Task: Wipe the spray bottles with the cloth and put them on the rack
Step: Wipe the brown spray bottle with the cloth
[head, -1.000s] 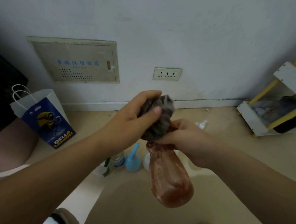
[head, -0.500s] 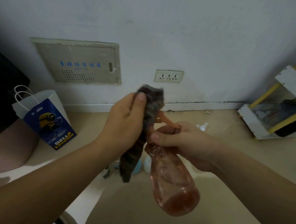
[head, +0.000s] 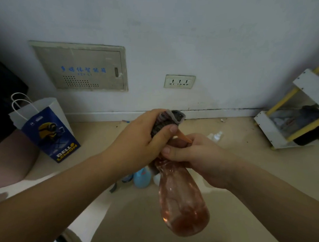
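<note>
Pale wall and beige floor frame the work, with the rack (head: 268, 128) well apart at the right. Left hand (head: 139, 143) clamps the cloth (head: 166, 121) round the top of the pink bottle (head: 181, 199); right hand (head: 204, 158) grips the neck just below, the two hands touching. The bottle hangs tilted in the air, liquid pooled at its base, above a blue bottle (head: 142, 176) on the floor. Squeezing the cloth over the orange sprayer (head: 184, 137) could likely fire it; a damp neck might slip from the right hand and drop onto the bottle below.
</note>
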A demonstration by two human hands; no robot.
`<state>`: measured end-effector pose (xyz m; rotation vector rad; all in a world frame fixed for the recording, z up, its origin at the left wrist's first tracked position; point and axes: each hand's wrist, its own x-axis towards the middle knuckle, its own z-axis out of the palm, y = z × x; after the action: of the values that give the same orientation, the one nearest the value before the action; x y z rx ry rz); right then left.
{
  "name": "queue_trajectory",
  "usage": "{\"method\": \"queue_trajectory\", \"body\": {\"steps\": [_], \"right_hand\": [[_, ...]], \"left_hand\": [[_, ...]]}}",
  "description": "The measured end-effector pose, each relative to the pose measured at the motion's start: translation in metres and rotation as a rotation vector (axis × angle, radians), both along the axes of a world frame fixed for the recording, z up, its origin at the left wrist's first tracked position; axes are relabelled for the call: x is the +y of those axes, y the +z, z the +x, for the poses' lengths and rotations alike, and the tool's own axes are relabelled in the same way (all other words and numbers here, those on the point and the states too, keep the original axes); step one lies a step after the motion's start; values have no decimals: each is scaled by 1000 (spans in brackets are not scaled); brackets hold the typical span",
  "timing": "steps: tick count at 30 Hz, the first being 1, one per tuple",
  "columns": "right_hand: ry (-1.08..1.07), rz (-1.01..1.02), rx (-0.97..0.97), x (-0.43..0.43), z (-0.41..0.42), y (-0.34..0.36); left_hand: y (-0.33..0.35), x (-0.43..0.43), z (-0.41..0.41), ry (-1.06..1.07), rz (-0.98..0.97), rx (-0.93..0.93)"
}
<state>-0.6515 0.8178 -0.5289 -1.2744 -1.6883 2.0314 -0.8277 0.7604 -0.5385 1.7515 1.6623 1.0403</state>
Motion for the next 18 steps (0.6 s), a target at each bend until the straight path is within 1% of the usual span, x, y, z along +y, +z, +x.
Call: {"method": "queue_trajectory", "body": {"steps": [2, 3, 6, 7, 10, 12, 14, 15, 16, 18], "right_hand": [[10, -1, 10, 1, 3, 0], [20, -6, 15, 2, 4, 2], [22, -52, 37, 4, 4, 6], [11, -67, 35, 4, 3, 7], [-10, -70, 2, 5, 2, 10], [-12, -70, -10, 4, 3, 8], [-25, -84, -15, 3, 4, 6], [-35, -91, -19, 4, 5, 7], [-42, -96, -25, 4, 5, 8], [-48, -100, -31, 4, 4, 10]], "left_hand": [[-3, 3, -4, 28, 55, 27], [-4, 4, -4, 50, 60, -8], [-3, 5, 4, 151, 20, -292], [-2, 4, 5, 212, 18, -346], [4, 11, -10, 415, 48, -390], [12, 18, -24, 502, -8, -523], [20, 15, -29, 500, -50, -719], [21, 15, -29, 466, -59, -797], [21, 9, -27, 413, -63, -818], [13, 15, -19, 282, -138, -690]]}}
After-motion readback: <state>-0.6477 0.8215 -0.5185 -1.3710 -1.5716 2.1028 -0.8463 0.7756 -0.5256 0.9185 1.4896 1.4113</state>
